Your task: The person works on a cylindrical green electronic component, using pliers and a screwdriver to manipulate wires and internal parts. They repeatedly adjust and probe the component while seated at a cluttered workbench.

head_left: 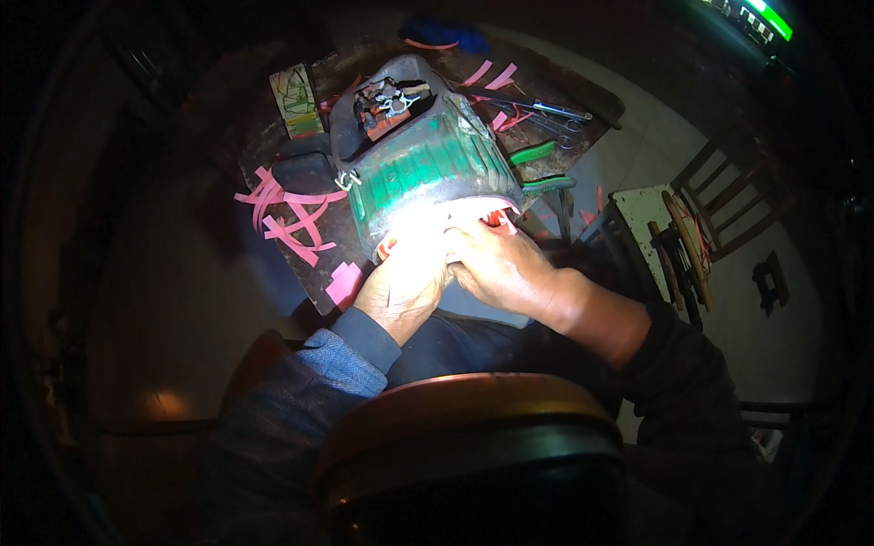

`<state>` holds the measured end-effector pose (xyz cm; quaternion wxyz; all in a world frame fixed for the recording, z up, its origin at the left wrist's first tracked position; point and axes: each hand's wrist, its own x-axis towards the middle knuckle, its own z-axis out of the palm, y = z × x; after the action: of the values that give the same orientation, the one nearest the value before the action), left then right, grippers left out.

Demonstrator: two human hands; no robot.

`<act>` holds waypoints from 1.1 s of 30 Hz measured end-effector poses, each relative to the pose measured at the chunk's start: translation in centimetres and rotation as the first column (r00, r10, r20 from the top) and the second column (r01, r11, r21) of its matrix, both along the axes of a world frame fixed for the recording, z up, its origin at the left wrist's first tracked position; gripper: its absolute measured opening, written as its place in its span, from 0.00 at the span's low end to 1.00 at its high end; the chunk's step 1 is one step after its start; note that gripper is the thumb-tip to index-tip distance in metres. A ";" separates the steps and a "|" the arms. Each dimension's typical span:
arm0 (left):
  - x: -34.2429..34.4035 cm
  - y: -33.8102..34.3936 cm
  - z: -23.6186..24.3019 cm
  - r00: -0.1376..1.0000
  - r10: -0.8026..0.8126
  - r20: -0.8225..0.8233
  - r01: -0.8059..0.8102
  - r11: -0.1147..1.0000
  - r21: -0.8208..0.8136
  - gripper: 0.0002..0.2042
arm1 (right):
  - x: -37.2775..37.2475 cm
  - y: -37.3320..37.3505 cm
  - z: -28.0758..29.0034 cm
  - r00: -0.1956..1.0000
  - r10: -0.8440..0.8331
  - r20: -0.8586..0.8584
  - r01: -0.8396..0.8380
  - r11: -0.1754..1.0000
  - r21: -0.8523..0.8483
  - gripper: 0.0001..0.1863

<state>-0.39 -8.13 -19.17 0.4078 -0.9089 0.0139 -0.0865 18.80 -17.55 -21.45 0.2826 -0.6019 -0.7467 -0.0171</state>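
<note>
On the middle of a dark table (537, 77), a green ribbed housing (428, 164), open end toward the near side, with orange-red windings (497, 218) showing at the right of the opening. Toward the far end, an uncovered compartment holding tangled white wires (393, 105). At the near rim, left hand (405, 282) and right hand (501, 268) close together, fingers bent inward, fingertips washed out by glare; cannot tell whether grasping anything or merely touching. Just left of the housing, a black box (305, 173) and a loose heap of pink strips (273, 202); nearer, a flat pink piece (344, 284). Far left, a patterned yellow-green card (296, 100), leaning or lying, cannot tell which. Right of the housing, two green brushes (533, 154), and beyond, long metal tools (557, 111). Farther right, off the table, a slatted wooden chair (742, 191).
</note>
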 end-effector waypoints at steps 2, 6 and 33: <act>-0.1 0.1 -0.3 1.000 0.002 -0.001 -0.002 1.000 -0.002 0.19 | 0.2 0.1 -0.2 1.000 0.012 0.010 -0.012 0.998 -0.055 0.25; 0.3 0.5 -0.9 1.000 -0.001 0.010 0.001 1.000 -0.009 0.19 | 0.6 0.0 -0.1 1.000 0.023 -0.011 -0.024 0.996 -0.080 0.23; 1.0 1.1 -0.6 0.990 -0.119 0.080 0.116 0.993 0.036 0.20 | 0.2 -0.6 -1.5 0.992 -0.070 0.108 0.044 0.975 0.220 0.10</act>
<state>0.64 -7.02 -19.75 0.4163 -0.8957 0.0521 -0.1475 19.00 -18.20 -22.99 0.3024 -0.5866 -0.7378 -0.1413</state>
